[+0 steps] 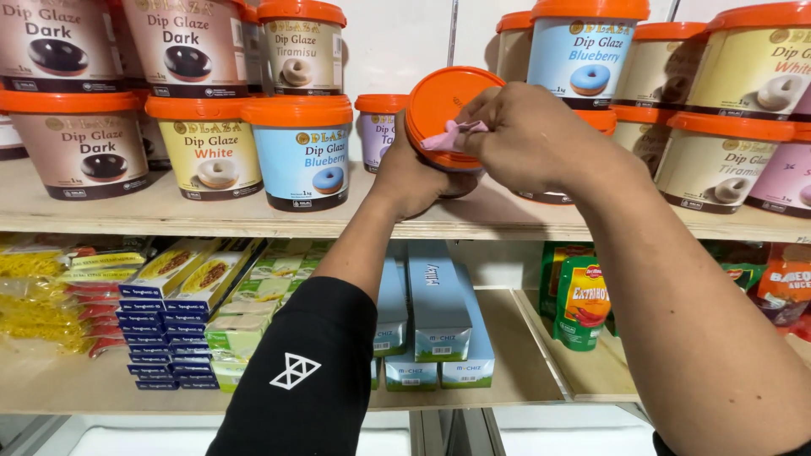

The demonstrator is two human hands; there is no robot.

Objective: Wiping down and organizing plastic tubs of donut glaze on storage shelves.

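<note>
My left hand grips a tub with an orange lid, tilted so the lid faces me, just above the wooden upper shelf. My right hand presses a small pink cloth against the lid. The tub's body is hidden behind both hands. A black sleeve covers my left forearm.
Orange-lidded tubs of glaze stand stacked left and right on the upper shelf. The lower shelf holds yellow noodle packs, small flat boxes, light blue cartons and green sauce pouches.
</note>
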